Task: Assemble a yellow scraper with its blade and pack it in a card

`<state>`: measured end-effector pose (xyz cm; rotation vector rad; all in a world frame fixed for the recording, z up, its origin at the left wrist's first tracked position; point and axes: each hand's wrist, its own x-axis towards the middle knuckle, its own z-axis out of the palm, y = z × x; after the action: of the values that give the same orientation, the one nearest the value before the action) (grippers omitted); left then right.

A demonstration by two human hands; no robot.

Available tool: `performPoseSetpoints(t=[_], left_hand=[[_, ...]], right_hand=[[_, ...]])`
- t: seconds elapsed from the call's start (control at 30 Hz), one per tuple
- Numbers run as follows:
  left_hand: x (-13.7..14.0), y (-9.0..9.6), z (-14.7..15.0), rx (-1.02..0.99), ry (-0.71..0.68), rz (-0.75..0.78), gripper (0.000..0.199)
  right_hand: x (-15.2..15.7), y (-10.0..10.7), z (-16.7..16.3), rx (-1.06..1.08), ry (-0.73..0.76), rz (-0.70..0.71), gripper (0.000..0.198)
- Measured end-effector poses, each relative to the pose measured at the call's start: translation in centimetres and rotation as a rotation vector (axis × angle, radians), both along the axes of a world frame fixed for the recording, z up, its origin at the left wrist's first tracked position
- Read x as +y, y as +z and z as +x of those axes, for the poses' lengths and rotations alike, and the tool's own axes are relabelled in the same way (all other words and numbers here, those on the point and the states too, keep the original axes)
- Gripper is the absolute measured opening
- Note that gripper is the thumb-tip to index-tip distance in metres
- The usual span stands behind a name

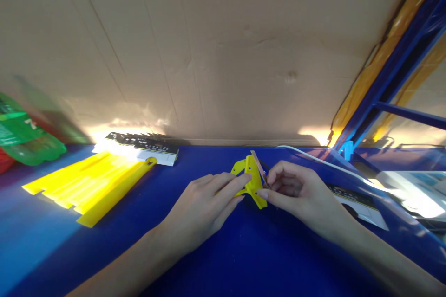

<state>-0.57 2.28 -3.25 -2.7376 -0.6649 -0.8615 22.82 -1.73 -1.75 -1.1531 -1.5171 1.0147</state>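
With our left hand (211,195) we grip the yellow, hole-punched angular bracket (256,183) between our hands; our right hand (301,190) pinches the thin, flat metallic strip (258,164) at its nearer right side, long axes nearly parallel.

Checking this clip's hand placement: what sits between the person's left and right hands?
In the head view, a yellow perforated bracket and a narrow flat strip are between the left hand and the right hand, the strip nearer the right.
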Motion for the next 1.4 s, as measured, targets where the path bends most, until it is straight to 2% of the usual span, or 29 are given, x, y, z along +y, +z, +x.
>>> performPoseSetpoints(t=[0.1, 0.27, 0.47, 0.77, 0.87, 0.97, 1.13, 1.4], left_hand=[[-0.1, 0.0, 0.0, 0.007, -0.005, -0.013, 0.032], [-0.1, 0.0, -0.1, 0.014, -0.01, 0.003, 0.033], [-0.2, 0.0, -0.2, 0.069, -0.02, -0.024, 0.032], [-0.3, 0.3, -0.4, 0.035, -0.053, -0.071, 0.014], [-0.3, 0.4, -0.5, 0.039, -0.08, -0.086, 0.015], [-0.3, 0.5, -0.5, 0.068, -0.101, -0.127, 0.018], [-0.4, 0.5, -0.4, 0.121, -0.077, -0.267, 0.023], [-0.2, 0.4, -0.5, 0.206, -0.071, -0.451, 0.017]], right_hand=[[0.0, 0.0, -0.2, -0.007, 0.014, -0.04, 0.026], [0.1, 0.1, 0.0, -0.055, -0.015, -0.022, 0.026], [0.0, -0.1, 0.2, -0.111, 0.042, -0.048, 0.014], [0.0, -0.1, 0.5, -0.169, 0.036, -0.11, 0.028], [-0.1, 0.0, 0.5, -0.171, 0.051, -0.121, 0.027], [0.0, -0.2, 0.7, -0.24, 0.054, -0.072, 0.024], [0.0, -0.4, 1.1, -0.605, -0.001, 0.165, 0.03], [0.0, -0.2, 1.0, -0.809, 0.125, 0.209, 0.02]])
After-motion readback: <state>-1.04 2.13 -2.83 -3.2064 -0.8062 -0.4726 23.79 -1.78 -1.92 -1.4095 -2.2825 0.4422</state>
